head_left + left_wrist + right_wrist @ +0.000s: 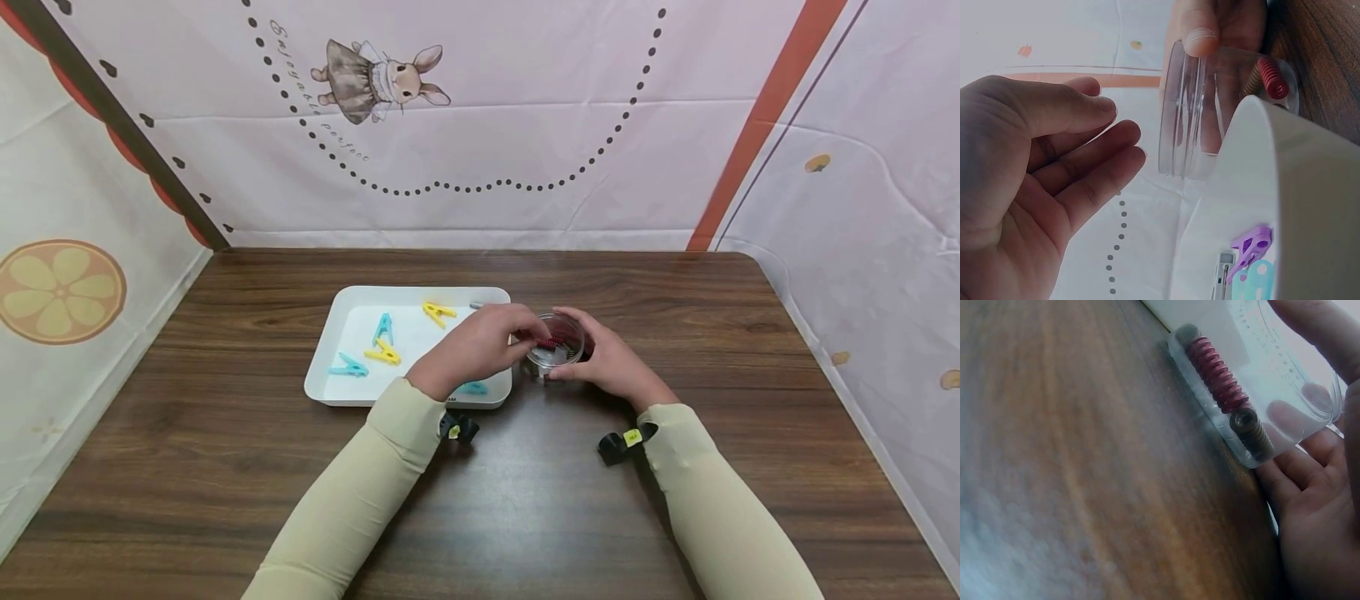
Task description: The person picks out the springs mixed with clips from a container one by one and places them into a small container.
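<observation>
A clear plastic jar (557,360) stands on the table, and my right hand (617,360) grips its side with thumb and fingers curled round it. A red coil spring (1216,374) lies at the jar's bottom, touching a dull bronze-coloured spring (1252,432); a greyish piece (1186,334) sits at the spring's other end. My left hand (1054,156) is just above the jar's mouth. Its fingers are loosely bent, and the left wrist view shows nothing between thumb and fingertips. Whether a lid covers the jar is unclear.
Left of the jar is a white tray (322,367) holding yellow clothespins (384,353), blue clothespins (349,365), a purple clothespin (1252,247) and a silver metal piece (1222,275). My left forearm crosses its front right corner. Patterned cloth (480,142) hangs behind the table.
</observation>
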Motion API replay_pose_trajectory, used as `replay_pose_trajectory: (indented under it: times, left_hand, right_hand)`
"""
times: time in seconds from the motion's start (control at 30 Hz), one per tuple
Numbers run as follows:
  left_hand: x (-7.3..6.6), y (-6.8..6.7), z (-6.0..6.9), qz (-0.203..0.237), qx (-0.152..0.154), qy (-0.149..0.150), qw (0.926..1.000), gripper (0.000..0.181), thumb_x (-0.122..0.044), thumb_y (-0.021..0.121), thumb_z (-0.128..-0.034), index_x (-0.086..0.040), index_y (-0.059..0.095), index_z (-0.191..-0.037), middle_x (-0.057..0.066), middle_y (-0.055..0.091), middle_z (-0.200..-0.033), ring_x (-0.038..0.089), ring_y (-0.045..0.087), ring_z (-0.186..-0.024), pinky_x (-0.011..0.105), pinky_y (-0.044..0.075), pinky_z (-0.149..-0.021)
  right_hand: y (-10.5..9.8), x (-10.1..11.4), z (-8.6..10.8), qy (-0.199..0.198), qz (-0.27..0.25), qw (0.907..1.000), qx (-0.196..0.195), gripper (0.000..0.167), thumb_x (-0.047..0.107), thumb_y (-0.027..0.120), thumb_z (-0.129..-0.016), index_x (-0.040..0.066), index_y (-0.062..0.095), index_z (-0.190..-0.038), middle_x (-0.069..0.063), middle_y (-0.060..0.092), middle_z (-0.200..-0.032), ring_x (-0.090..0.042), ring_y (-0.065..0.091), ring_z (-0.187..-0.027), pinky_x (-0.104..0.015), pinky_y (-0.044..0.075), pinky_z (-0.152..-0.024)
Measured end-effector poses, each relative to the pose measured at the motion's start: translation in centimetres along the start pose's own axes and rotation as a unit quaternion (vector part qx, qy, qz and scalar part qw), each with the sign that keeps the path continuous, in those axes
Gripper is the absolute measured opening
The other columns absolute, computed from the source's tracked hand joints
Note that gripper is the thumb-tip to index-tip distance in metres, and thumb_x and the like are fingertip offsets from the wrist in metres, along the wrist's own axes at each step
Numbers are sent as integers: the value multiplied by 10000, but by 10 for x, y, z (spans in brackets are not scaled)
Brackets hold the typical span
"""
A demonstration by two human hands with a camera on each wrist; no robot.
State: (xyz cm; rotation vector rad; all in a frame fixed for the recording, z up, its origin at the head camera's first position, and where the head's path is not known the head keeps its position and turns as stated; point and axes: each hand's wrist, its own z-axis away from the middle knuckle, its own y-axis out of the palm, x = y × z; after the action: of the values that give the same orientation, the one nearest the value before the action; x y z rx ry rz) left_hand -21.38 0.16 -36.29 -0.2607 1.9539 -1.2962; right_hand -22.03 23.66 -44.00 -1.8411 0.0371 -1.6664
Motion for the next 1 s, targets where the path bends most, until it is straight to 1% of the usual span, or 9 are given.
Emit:
replay_pose_trajectory:
  times: [0.13,0.3,0.5,0.6,0.67,0.73,0.87,0.93,1.0]
  left_hand:
    - [0,-2,3,-52,-23,-3,10000,160,-114,633,-927,-125,732,-1052,-37,708,-1034,87,626,-932,259,516,-838]
    - [2,-6,7,-42,-70,-5,10000,166,-102,615,-929,-121,730,-1046,-29,713,-1020,84,611,-881,256,515,-804]
    - [5,-8,12,138,-60,-108,9998,154,-96,619,-916,-137,732,-1011,-19,716,-962,59,610,-828,232,520,-774]
    - [6,-8,14,145,83,-186,9997,110,-135,641,-910,-126,734,-967,-47,700,-893,47,603,-774,213,514,-739]
    - [7,-8,16,130,262,-262,9992,109,-165,647,-913,-119,738,-953,-62,692,-875,41,593,-741,208,509,-713]
    - [8,-8,17,140,472,-341,9982,120,-187,647,-919,-122,743,-952,-72,691,-872,40,583,-723,209,504,-697]
    - [9,-8,19,256,847,-492,9949,142,-209,635,-932,-129,747,-962,-82,688,-860,49,570,-690,219,496,-669]
    - [10,-8,21,305,947,-528,9936,149,-216,626,-940,-126,744,-953,-81,675,-822,59,553,-658,222,486,-645]
    - [12,-8,22,311,977,-549,9932,159,-219,619,-944,-119,743,-941,-77,663,-785,68,538,-630,230,475,-626]
  right_hand:
    - [0,0,0,2,-3,10000,4,946,404,841,-719,254,321,-1495,16,490,-1447,-202,474,-1322,-502,335,-1123]
    - [0,-2,0,32,-48,10000,17,938,401,841,-721,277,321,-1493,18,480,-1456,-198,464,-1332,-497,326,-1131]
    - [0,-2,0,63,-50,10000,-22,942,412,850,-706,291,333,-1484,23,493,-1437,-194,481,-1308,-492,340,-1117]
    - [1,-2,-1,24,-45,10000,-35,950,405,854,-703,268,335,-1486,15,486,-1444,-199,485,-1302,-490,351,-1108]
    - [1,-2,-1,0,-48,10000,-33,956,398,856,-703,251,333,-1489,5,484,-1445,-206,489,-1295,-491,356,-1101]
    - [1,-2,-1,20,-32,10000,-29,956,401,854,-705,254,329,-1490,6,482,-1445,-206,489,-1293,-493,357,-1101]
    - [0,-3,-1,126,-44,9999,-3,938,397,848,-714,297,325,-1486,15,472,-1453,-205,473,-1310,-500,336,-1120]
    - [0,-3,-1,147,-64,9999,9,932,388,848,-719,306,324,-1485,16,462,-1464,-206,460,-1325,-503,319,-1132]
    - [0,-3,-1,144,-79,9999,11,929,386,847,-719,302,325,-1484,16,456,-1472,-207,452,-1336,-506,307,-1141]
